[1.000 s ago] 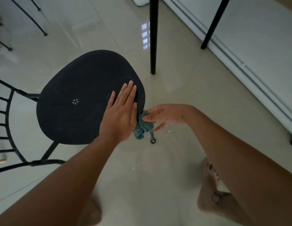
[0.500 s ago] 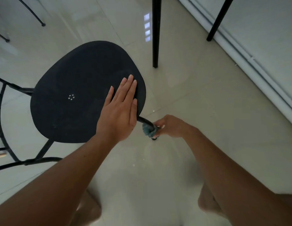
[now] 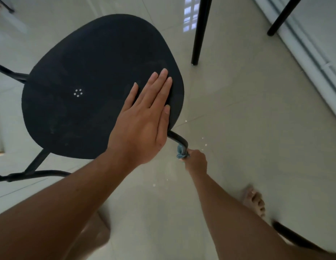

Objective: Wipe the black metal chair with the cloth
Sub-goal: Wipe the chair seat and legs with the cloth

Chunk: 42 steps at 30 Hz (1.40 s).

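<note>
1. The chair (image 3: 99, 81) stands on the pale tiled floor (image 3: 238, 109), filling the left and middle of my view. Its seat lies flat, facing up at me, with its long axis running from near left to far right.
2. A small ring of holes (image 3: 78, 93) sits left of the seat's middle. The dark back frame (image 3: 5, 72) runs off the left edge.
3. One front leg (image 3: 179, 139) comes out from under the near right rim of the seat, bends, and drops toward the floor.
4. My left arm reaches in from the near left corner, angled up and to the right. My left hand (image 3: 144, 124) lies palm down on the right part of the seat, spread flat with fingers straight and close together, pointing far right. The thumb lies along the seat's right edge. It grips nothing.
5. My right arm comes from the near right and stretches down and left toward the leg, well below seat level. My right hand (image 3: 196, 160) is closed around the blue-grey cloth (image 3: 180, 152), pressing it against the leg just below the bend.
6. A bunched bit of cloth shows left of my fingers; the rest is hidden in my grip.
7. My bare foot (image 3: 256, 201) rests on the floor at near right. Two black table legs (image 3: 200, 30) stand farther off to the right.
</note>
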### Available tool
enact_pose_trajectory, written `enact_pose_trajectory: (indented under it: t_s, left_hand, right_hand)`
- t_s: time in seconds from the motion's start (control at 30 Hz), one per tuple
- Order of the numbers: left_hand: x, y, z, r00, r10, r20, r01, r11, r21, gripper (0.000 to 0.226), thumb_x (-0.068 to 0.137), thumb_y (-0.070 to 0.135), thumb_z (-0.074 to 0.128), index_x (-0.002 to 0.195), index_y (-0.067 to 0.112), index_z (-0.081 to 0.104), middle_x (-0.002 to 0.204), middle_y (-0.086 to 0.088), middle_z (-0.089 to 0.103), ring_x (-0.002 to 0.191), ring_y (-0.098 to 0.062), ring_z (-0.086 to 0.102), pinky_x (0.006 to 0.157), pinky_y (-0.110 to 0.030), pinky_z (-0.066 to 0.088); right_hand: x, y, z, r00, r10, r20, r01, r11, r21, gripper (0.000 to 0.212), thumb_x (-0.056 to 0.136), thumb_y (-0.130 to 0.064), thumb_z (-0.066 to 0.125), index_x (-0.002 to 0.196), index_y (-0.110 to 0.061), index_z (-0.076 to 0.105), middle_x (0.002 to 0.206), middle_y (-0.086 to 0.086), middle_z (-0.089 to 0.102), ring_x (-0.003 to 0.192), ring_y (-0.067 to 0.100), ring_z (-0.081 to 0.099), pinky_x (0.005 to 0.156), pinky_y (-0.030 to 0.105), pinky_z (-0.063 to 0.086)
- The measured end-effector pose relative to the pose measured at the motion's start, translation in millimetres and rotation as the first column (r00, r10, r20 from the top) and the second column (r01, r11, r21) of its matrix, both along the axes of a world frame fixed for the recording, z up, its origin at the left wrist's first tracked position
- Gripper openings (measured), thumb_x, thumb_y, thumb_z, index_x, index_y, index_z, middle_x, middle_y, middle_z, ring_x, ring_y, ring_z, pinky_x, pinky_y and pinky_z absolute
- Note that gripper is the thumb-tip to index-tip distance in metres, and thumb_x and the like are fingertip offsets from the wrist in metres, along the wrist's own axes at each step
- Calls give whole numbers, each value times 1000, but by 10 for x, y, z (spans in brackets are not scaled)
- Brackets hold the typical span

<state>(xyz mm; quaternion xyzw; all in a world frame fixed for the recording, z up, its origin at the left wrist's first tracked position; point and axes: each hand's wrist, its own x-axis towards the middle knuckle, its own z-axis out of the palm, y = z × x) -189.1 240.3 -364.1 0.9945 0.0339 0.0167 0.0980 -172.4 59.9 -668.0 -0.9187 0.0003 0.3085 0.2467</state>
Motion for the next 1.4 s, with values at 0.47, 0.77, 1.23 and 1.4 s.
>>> enact_pose_trajectory:
  t_s: [0.47, 0.77, 1.23, 1.4]
  left_hand:
    - [26, 32, -32, 1000, 3, 22, -3, 1000, 2, 60, 118, 35, 20, 176, 17, 18, 185, 4, 9, 171, -11, 2, 139, -47, 10]
    - [-6, 8, 18, 1000, -2, 22, 2, 1000, 8, 62, 117, 38, 16, 175, 16, 19, 185, 1, 11, 171, -14, 6, 139, -49, 12]
    - [-74, -6, 55, 999, -16, 46, 15, 1000, 20, 59, 119, 33, 21, 175, 14, 21, 184, 0, 14, 171, -15, 8, 139, -49, 14]
    - [-63, -9, 77, 999, -15, 47, 14, 1000, 9, 60, 118, 34, 20, 174, 14, 22, 184, 0, 14, 171, -15, 9, 139, -49, 14]
  right_hand:
    - [-207, 442, -218, 560, -689, -460, 770, 638, -18, 36, 86, -28, 92, 92, -1, 69, 88, 16, 77, 88, 35, 79, 92, 45, 64]
    - [-181, 103, 460, 895, -403, -191, 432, 890, 144, 39, 91, -44, 85, 98, -5, 84, 84, 10, 77, 78, 21, 68, 57, 18, 43]
    - [1021, 138, 3160, 723, 691, 5, -669, 698, 254, 15, 84, -32, 92, 92, -21, 88, 74, -15, 80, 70, 1, 77, 64, 11, 51]
    - [1097, 113, 3115, 744, 662, -94, -579, 709, 403, 21, 88, -27, 90, 107, -20, 87, 88, -12, 84, 80, 3, 79, 74, 13, 54]
